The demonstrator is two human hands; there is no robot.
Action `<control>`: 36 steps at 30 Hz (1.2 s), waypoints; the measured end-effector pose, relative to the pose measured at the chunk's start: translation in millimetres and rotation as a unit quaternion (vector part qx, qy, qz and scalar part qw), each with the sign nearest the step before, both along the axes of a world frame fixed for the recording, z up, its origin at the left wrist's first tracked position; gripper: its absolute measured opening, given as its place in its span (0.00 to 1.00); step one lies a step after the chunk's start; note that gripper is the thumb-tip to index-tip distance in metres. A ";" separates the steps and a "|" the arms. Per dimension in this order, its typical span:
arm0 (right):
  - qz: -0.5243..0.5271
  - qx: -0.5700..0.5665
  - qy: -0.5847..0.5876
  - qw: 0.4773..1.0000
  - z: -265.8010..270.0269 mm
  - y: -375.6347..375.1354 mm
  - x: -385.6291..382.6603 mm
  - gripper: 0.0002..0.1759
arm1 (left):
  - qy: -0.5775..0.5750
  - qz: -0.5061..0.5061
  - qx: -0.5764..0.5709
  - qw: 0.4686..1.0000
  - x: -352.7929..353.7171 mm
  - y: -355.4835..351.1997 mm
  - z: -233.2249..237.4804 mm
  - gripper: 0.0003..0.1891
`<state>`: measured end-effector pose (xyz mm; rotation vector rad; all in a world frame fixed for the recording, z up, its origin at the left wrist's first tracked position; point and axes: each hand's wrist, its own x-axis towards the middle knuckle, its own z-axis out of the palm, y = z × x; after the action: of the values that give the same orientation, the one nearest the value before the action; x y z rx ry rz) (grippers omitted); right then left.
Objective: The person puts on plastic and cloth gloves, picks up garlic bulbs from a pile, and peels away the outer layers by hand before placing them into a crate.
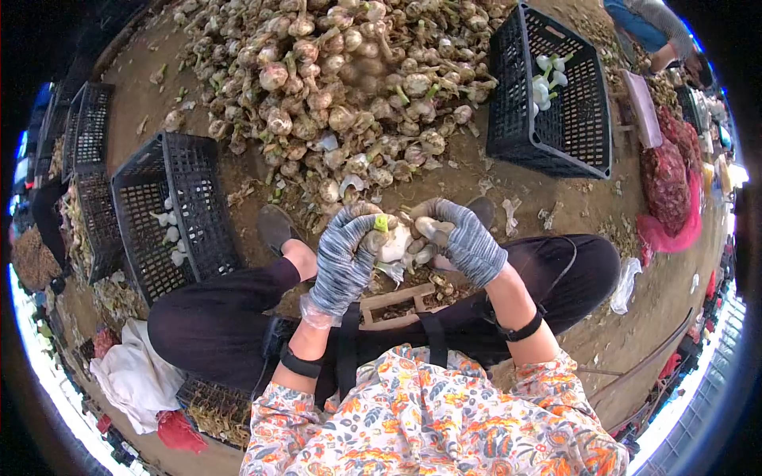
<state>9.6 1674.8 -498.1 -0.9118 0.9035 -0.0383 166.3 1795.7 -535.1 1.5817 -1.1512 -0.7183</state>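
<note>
Between my two gloved hands is a white, partly peeled garlic bulb (394, 244). My left hand (349, 252), in a grey knit glove, has its fingers curled round the bulb's left side, near a bit of yellow-green tape or stem. From the right, my right hand (464, 238) pinches at the bulb's upper edge with thumb and fingers. Loose peel hangs just below the bulb. Past my hands lies a large heap of unpeeled garlic (341, 119) on the ground.
A black crate (548, 151) with a few white bulbs stands at upper right. Another black crate (143, 230) with white bulbs is at left. A red net sack (671, 182) lies at far right. Another person (651, 32) is at the top right. A wooden frame (393, 301) sits between my legs.
</note>
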 end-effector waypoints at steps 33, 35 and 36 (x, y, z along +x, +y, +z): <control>0.057 -0.178 -0.019 0.982 -12.0 2.4 1.5 0.14 | 0.161 -0.070 -0.026 0.984 5.6 -5.4 6.8 0.12; 0.075 -0.164 0.079 0.981 -18.7 3.1 0.4 0.10 | 0.243 -0.051 -0.021 0.969 8.6 -1.7 -1.4 0.14; 0.082 -0.158 0.127 0.976 -22.4 1.9 -0.5 0.08 | 0.437 0.044 -0.007 0.899 -2.7 1.0 6.5 0.15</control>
<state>9.1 1676.7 -520.5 -1.3080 1.0737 0.0804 163.6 1796.8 -528.6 1.0696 -0.4078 -1.1852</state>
